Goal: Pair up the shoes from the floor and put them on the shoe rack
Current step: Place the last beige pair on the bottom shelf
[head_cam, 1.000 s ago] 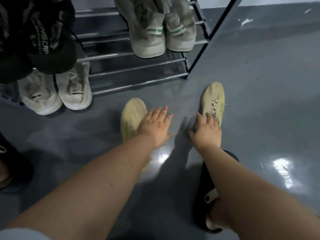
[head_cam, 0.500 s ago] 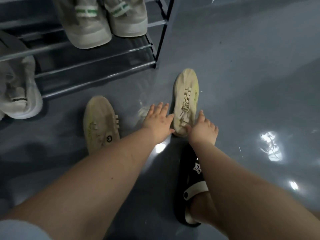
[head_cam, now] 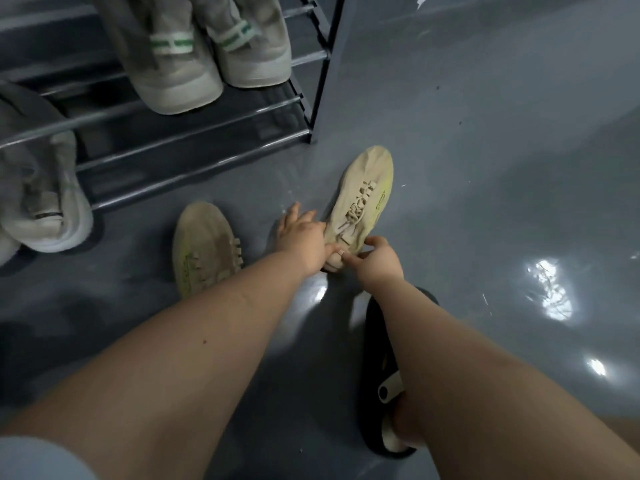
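My left hand (head_cam: 304, 242) and right hand (head_cam: 377, 259) both pinch the heel of the beige sneaker (head_cam: 363, 199) on the floor (head_cam: 502, 168). Its mate (head_cam: 204, 247) lies just left of my left hand. Beyond my hands, the shoe rack (head_cam: 242, 112) holds grey sneakers (head_cam: 207, 53).

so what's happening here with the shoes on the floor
A person is gathering a tan pair. Both hands, left hand and right hand, grip the heel end of the right tan shoe on the grey floor. Its mate lies untouched nearby, short of the shoe rack.
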Action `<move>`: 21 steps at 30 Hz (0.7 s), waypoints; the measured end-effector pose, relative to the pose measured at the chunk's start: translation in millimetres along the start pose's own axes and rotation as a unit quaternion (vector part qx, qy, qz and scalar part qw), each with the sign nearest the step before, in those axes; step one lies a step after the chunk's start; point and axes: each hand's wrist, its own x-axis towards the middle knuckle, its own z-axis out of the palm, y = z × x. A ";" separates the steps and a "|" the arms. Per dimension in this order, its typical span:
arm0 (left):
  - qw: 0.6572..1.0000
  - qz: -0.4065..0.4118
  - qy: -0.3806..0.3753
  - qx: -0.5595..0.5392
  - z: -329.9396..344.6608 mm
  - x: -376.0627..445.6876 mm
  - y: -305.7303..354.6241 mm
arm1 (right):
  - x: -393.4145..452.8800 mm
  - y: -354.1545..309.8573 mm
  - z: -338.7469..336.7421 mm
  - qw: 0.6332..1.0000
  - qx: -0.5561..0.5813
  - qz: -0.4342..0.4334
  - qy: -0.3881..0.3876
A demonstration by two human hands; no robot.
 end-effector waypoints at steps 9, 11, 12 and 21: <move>0.998 -0.050 0.023 0.025 -6.9 -66.9 -38.3 | -30.6 -8.2 25.2 0.995 0.026 -0.031 -0.089; 0.998 -0.057 0.027 0.022 0.7 -85.7 -43.7 | -36.8 -5.7 27.6 0.993 0.006 -0.039 -0.113; 0.997 -0.063 0.027 0.017 5.6 -94.5 -47.2 | -40.1 -3.6 30.1 0.991 -0.007 -0.043 -0.125; 0.998 -0.056 0.002 0.012 39.8 -147.2 -77.4 | -68.2 21.9 57.4 0.983 -0.051 -0.058 -0.167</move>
